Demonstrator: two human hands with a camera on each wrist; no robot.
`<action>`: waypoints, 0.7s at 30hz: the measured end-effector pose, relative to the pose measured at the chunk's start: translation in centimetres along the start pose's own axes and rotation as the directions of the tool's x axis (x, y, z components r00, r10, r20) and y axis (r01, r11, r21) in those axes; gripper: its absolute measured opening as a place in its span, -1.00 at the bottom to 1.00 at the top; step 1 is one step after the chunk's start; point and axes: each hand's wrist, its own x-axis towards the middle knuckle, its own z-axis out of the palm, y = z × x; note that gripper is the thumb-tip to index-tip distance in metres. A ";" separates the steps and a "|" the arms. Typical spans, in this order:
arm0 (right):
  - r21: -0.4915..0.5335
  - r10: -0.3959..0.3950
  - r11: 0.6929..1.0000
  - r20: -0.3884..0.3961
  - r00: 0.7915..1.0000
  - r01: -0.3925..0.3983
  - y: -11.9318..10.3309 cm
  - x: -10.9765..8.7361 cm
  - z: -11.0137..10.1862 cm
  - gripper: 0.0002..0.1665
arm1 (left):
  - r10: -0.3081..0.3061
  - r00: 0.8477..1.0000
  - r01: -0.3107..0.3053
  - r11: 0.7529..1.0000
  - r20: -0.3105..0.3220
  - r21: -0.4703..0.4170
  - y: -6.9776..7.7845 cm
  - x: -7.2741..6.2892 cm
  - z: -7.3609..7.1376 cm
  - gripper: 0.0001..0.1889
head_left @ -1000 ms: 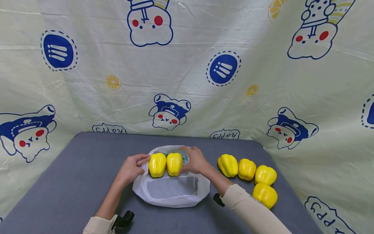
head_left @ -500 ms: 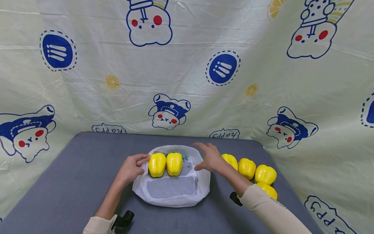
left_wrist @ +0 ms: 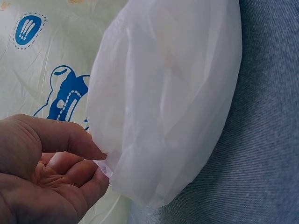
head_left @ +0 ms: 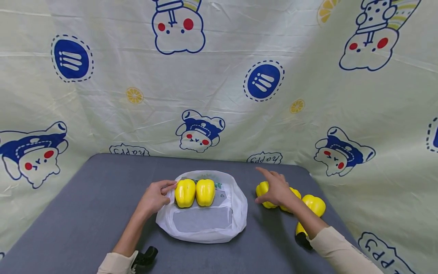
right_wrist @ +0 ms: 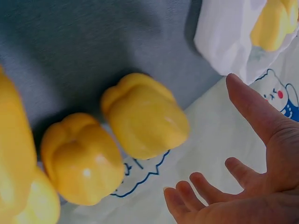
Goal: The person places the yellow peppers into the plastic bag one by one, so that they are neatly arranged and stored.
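Note:
A white plastic bag (head_left: pixel 202 238) stands on the table with its mouth spread wide. Two yellow bell peppers lie side by side in its far left part, a left one (head_left: pixel 185 193) and a right one (head_left: pixel 205 192). My left hand (head_left: pixel 154 197) pinches the bag's left rim between thumb and fingers, as the left wrist view also shows. To the right of the bag, my right hand (head_left: pixel 278 190) hovers with fingers spread, holding nothing. Beneath and beside it lies a yellow bell pepper (right_wrist: pixel 145 116), partly hidden by the hand in the head view. Another pepper (right_wrist: pixel 81 158) sits close by.
Further right on the grey table (head_left: pixel 85 213), two more yellow peppers lie; one (head_left: pixel 314 204) shows well, the other is mostly behind the right forearm. A printed curtain (head_left: pixel 219 83) hangs behind the table's far edge.
My right hand has moved right, from beside the peppers in the bag to over the loose ones, its fingers spread. My left hand and the bag have stayed in place.

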 end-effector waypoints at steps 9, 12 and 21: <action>-0.011 0.049 0.999 0.008 0.999 -0.049 2.7 -0.7 -0.3 0.23 | -0.007 1.000 0.007 1.000 0.004 -0.001 0.0 0.0 0.1 -0.38; -0.030 0.062 0.998 0.014 0.998 -0.062 3.3 -0.8 -0.2 0.24 | -0.001 1.000 0.001 1.000 0.003 -0.003 -0.1 0.0 0.1 -0.38; -0.114 0.091 0.990 0.022 0.996 -0.088 4.3 -0.5 0.2 0.21 | 0.018 1.000 -0.018 1.000 0.002 0.005 -0.2 0.1 0.0 -0.38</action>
